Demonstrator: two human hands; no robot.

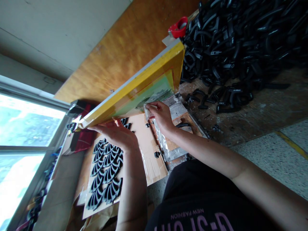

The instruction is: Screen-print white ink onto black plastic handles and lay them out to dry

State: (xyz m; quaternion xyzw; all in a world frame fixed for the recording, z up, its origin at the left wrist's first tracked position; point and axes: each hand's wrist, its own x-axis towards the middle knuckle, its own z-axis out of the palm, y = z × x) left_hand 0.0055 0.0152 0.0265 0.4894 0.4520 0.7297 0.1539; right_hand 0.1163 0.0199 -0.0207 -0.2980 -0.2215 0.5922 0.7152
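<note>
A screen printing frame (134, 80) with yellow-taped sides stands tilted up, its greenish mesh (154, 94) facing me. My left hand (115, 131) holds the frame's near lower edge, fingers partly hidden behind it. With pinched fingers my right hand (161, 117) grips a crumpled whitish cloth (147, 112) close against the mesh; whether it touches cannot be made out. Beneath my right hand lies a metal-edged base plate (173, 154) bearing a black curved handle-like part (183, 125).
Rows of black curved parts (110, 170) lie on cardboard (154, 166) at left. A large heap of similar parts (231, 41) covers the table's (271, 96) far right. A red tape dispenser (179, 28) sits behind the frame. Windows (24, 122) are at left.
</note>
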